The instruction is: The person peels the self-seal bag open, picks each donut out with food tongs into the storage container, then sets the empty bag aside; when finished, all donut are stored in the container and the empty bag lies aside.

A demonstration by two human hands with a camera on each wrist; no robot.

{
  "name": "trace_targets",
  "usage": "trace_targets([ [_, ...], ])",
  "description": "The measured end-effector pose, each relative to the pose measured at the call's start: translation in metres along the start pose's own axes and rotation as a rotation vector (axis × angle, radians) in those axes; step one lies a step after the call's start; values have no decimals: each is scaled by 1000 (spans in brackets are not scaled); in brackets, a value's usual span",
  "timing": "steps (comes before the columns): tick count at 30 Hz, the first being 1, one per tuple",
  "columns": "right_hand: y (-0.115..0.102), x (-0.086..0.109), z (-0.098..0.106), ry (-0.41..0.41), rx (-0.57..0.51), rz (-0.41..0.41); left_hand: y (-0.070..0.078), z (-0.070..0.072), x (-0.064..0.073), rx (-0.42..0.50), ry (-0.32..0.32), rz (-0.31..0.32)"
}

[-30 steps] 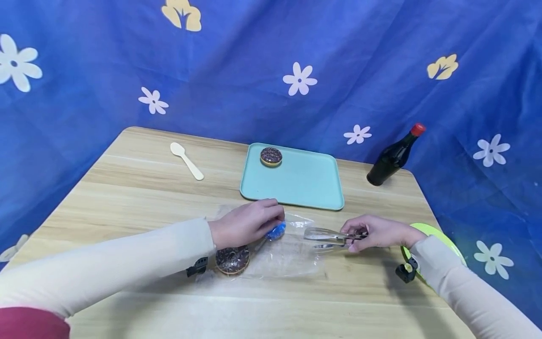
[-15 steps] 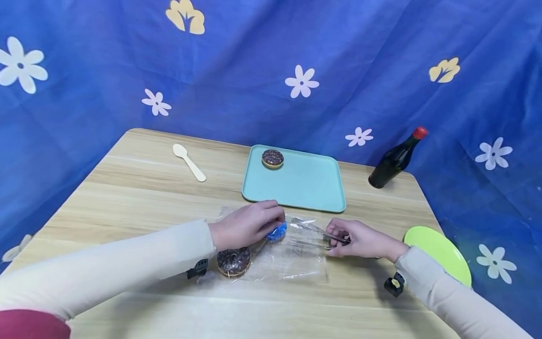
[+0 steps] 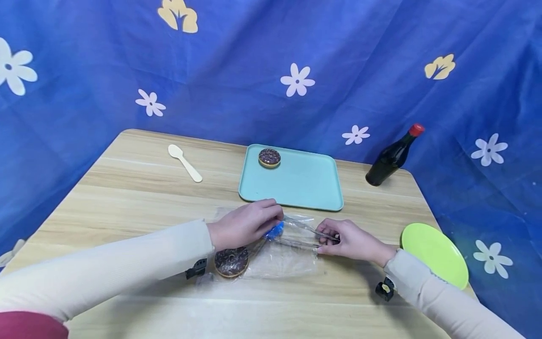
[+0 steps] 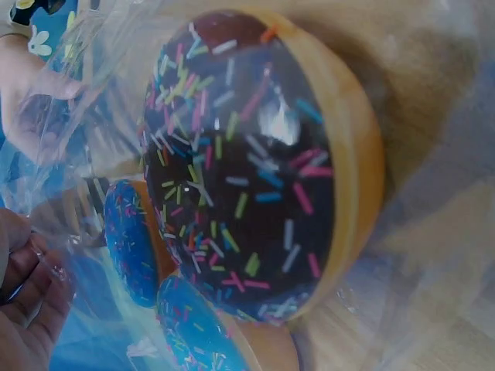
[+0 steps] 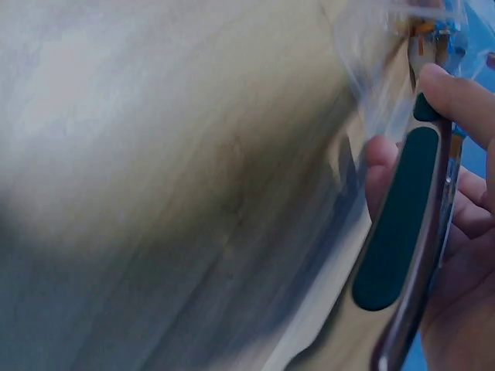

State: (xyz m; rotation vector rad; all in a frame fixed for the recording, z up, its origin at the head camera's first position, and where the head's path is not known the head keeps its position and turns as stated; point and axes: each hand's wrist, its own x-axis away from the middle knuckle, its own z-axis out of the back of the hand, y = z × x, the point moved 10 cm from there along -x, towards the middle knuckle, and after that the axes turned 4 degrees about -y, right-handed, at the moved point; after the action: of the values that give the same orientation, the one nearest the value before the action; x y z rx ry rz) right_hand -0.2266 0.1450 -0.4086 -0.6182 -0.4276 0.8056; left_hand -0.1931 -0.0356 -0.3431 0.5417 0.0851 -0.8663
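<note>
My left hand point(image 3: 250, 223) pinches the mouth of a clear plastic bag point(image 3: 281, 263) lying on the table. Inside the bag are a chocolate donut point(image 4: 240, 178) with coloured sprinkles and two blue-iced donuts, one point(image 4: 133, 243) behind the other point(image 4: 193, 328). From the right, my right hand point(image 3: 353, 241) grips metal tongs point(image 5: 398, 224) with dark green handle inlays. Their arms stand apart, and the front ends reach into the bag's mouth beside a blue donut point(image 3: 275, 230). Part of that donut is hidden by my left hand. Whether the tongs touch it, I cannot tell.
Behind the bag lies a turquoise tray point(image 3: 300, 183) bearing a chocolate donut point(image 3: 269, 157). A pale spoon point(image 3: 185, 163) is at the back left. A dark red-capped bottle point(image 3: 389, 160) stands back right, and a lime-green plate point(image 3: 436, 254) sits at the right edge.
My right hand has moved left, carrying the tongs' tips into the bag up to the blue donut. The green plate is more exposed. My left hand stays at the bag's mouth.
</note>
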Motion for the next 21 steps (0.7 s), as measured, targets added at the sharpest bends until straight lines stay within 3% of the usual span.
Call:
trace_targets([
  [21,1,0,11,90,100,73,-10,-2,2,25,-4,18],
])
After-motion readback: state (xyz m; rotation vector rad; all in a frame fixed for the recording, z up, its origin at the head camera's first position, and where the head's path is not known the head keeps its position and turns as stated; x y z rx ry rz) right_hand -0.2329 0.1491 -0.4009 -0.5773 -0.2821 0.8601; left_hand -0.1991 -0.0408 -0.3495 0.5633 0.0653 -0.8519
